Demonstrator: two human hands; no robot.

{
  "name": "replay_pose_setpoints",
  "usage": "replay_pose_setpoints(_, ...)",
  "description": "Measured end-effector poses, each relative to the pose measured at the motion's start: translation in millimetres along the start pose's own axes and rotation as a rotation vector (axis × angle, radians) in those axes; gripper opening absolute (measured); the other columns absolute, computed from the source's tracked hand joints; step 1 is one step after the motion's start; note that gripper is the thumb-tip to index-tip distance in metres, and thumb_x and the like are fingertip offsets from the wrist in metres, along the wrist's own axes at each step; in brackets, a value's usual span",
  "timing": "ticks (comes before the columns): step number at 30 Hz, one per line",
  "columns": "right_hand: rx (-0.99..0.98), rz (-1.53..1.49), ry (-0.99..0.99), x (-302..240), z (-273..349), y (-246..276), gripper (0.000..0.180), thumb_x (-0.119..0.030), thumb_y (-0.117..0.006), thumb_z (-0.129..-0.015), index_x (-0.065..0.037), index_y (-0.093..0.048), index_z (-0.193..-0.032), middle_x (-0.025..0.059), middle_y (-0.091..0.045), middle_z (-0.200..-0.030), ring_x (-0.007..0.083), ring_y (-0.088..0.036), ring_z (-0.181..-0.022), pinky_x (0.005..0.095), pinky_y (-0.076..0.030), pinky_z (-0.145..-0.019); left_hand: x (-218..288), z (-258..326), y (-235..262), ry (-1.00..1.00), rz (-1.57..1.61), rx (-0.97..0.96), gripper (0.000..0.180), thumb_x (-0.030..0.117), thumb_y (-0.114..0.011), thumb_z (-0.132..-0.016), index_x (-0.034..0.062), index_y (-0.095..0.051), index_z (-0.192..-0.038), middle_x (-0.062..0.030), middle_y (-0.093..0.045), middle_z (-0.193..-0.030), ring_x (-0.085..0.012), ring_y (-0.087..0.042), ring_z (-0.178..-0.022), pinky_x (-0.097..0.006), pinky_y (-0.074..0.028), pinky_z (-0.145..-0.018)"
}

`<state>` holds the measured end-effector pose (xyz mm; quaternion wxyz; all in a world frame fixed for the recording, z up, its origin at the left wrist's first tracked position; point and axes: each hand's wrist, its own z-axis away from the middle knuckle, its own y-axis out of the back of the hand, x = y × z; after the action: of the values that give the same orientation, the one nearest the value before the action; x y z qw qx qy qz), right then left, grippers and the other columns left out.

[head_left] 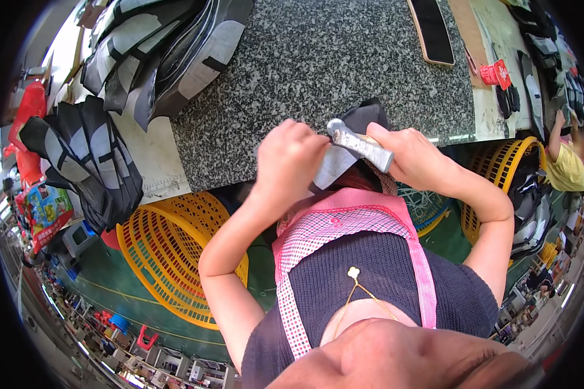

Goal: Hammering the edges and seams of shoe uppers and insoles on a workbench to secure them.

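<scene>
My right hand (414, 157) is wrapped round a hammer, whose worn metal head (362, 146) lies slantwise over a small workpiece at the near edge of the stone slab (318, 65). The workpiece is a flat black and grey cut piece (335, 166) that looks like part of a shoe upper. My left hand (287, 159) is closed, with its fingers pinching the left side of this piece. Part of the piece is hidden under the hammer head and my fingers. Its black end (368, 115) shows beyond the hammer, resting on the slab.
Stacks of similar black and grey pieces (194, 61) lie at the upper left, with another bundle (87, 159) below. A phone (433, 32) and a small red container (496, 74) are at the right. Yellow baskets (152, 259) stand beneath both sides. Another person (568, 162) is at far right.
</scene>
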<state>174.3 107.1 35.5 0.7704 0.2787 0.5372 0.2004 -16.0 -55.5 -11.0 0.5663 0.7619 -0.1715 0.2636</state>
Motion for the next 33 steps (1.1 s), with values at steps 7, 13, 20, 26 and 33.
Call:
replay_pose_setpoints(7,0.123,0.044,0.095,7.9,-10.3,5.0,0.017,-0.009,-0.057,-0.095,-0.004,-0.046,-0.107,0.0218,-0.064,-0.074,0.0455,-0.065,-0.075,0.0546,-0.051,-0.063,4.7,12.9,8.5,0.092,0.04,-0.052,0.009,0.008,-0.078,-0.079,0.0032,-0.073,-0.085,-0.0087,-0.064,-0.079,-0.0273,-0.063,-0.071,-0.039,-0.052,-0.065)
replay_pose_setpoints(13,-0.088,0.062,0.036,2.9,-3.0,2.2,0.016,-0.007,-0.055,-0.094,-0.004,-0.047,-0.108,0.0236,-0.063,-0.075,0.0456,-0.065,-0.075,0.0542,-0.052,-0.065,-1.9,9.0,-1.8,0.036,0.089,-0.041,0.005,0.003,-0.07,-0.081,0.0034,-0.069,-0.086,-0.0103,-0.058,-0.082,-0.0299,-0.061,-0.082,-0.041,-0.053,-0.073)
replay_pose_setpoints(20,0.549,-0.151,-0.003,26.9,3.2,9.4,0.028,-0.021,-0.055,-0.104,0.005,-0.065,-0.102,0.0253,-0.061,-0.076,0.0402,-0.065,-0.065,0.0457,-0.047,-0.058,-3.1,-62.2,-37.2,-0.001,0.118,0.068,0.006,0.007,-0.074,-0.083,0.0023,-0.072,-0.086,-0.013,-0.063,-0.08,-0.0334,-0.064,-0.079,-0.044,-0.052,-0.07)
replay_pose_setpoints(26,0.447,-0.037,-0.012,48.3,0.6,4.4,0.026,-0.025,-0.053,-0.105,-0.001,-0.058,-0.113,0.0257,-0.06,-0.073,0.0457,-0.064,-0.071,0.0537,-0.047,-0.062,2.2,-60.6,-6.9,0.396,0.469,-0.187,0.015,0.008,-0.078,-0.081,-0.0008,-0.075,-0.093,-0.0142,-0.066,-0.082,-0.0327,-0.066,-0.079,-0.042,-0.054,-0.071)
replay_pose_setpoints(33,0.422,-0.056,-0.06,19.6,4.1,32.2,0.022,-0.02,-0.056,-0.104,0.0,-0.057,-0.112,0.022,-0.058,-0.069,0.0429,-0.064,-0.068,0.0447,-0.047,-0.057,9.7,-41.7,-23.6,-0.01,0.072,0.041,0.012,0.004,-0.076,-0.082,0.0009,-0.075,-0.093,-0.0107,-0.065,-0.085,-0.0283,-0.064,-0.079,-0.038,-0.053,-0.069)
